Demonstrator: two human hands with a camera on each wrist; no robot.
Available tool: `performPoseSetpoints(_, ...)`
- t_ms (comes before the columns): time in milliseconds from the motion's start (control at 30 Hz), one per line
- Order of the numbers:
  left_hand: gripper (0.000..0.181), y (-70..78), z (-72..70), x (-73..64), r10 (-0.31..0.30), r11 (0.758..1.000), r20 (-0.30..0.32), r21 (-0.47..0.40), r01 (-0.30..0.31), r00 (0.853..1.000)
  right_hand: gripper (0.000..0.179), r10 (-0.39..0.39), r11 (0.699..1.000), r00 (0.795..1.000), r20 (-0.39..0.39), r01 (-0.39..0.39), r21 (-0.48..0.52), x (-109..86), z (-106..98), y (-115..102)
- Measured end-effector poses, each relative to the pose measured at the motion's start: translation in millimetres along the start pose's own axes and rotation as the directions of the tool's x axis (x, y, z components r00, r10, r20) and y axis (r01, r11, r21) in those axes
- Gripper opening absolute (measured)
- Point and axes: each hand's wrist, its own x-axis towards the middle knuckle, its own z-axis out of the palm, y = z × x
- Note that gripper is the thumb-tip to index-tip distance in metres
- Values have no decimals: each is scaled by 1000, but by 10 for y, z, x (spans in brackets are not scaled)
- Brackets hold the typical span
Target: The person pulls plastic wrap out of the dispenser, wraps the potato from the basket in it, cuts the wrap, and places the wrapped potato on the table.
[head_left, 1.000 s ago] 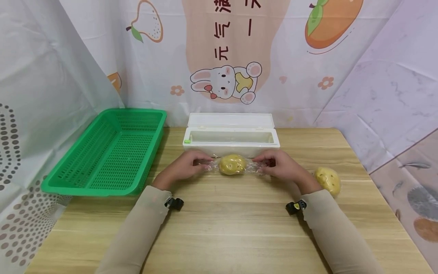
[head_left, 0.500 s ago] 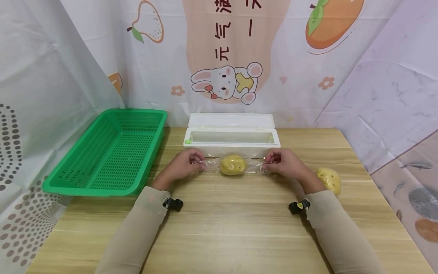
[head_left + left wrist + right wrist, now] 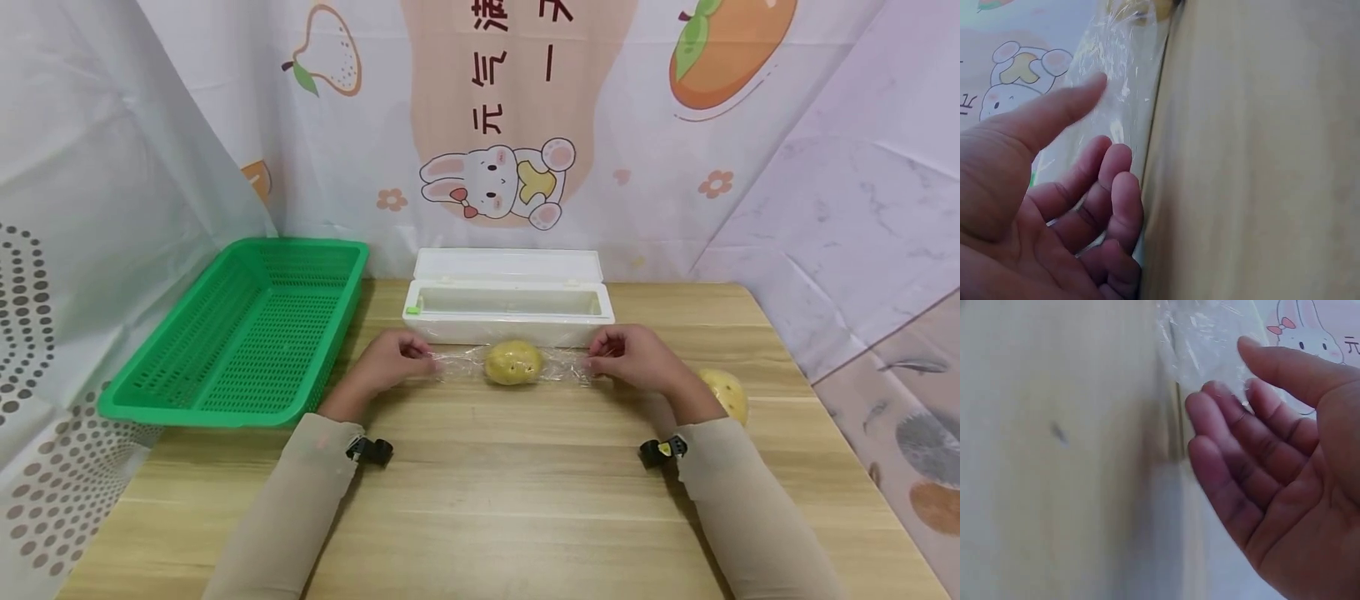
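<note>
A potato (image 3: 513, 362) lies in clear plastic wrap (image 3: 562, 367), whose loose ends stretch out to both sides, in front of a white wrap dispenser box (image 3: 510, 333). At the left end of the film is my left hand (image 3: 393, 358); in the left wrist view its thumb (image 3: 1072, 109) stands apart from the loosely bent fingers, with no film between them. My right hand (image 3: 630, 358) is at the other end. Its thumb and relaxed fingers (image 3: 1235, 431) are also apart in the right wrist view, the film close by the fingertips. Whether they touch it, I cannot tell.
A green plastic basket (image 3: 281, 358) stands at the left of the wooden table (image 3: 495, 500). Another potato (image 3: 727, 393) lies at the right, partly hidden by my right forearm. The dispenser's lid (image 3: 508, 264) is raised, and a printed curtain (image 3: 330, 167) hangs behind.
Both hands have moved outward, away from the potato, along the wrap's ends, and their fingers have come off the film. The twisted ends lie more spread out. The potato has hardly shifted.
</note>
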Motion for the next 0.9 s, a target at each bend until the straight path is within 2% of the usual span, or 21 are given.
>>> performPoseSetpoints(200,41,-17,-59,-26,-50,995,38,-88,54,998,18,27,998,999,-18,-28,-49,-50,-106,-49)
performPoseSetpoints(633,43,-16,-104,-9,-18,987,135,-156,40,991,16,-14,991,996,-83,3,-134,-60,-141,-132)
performPoseSetpoints(900,52,-59,-104,8,-68,984,76,-161,80,995,13,-60,982,993,-100,41,-183,-49,-103,-229)
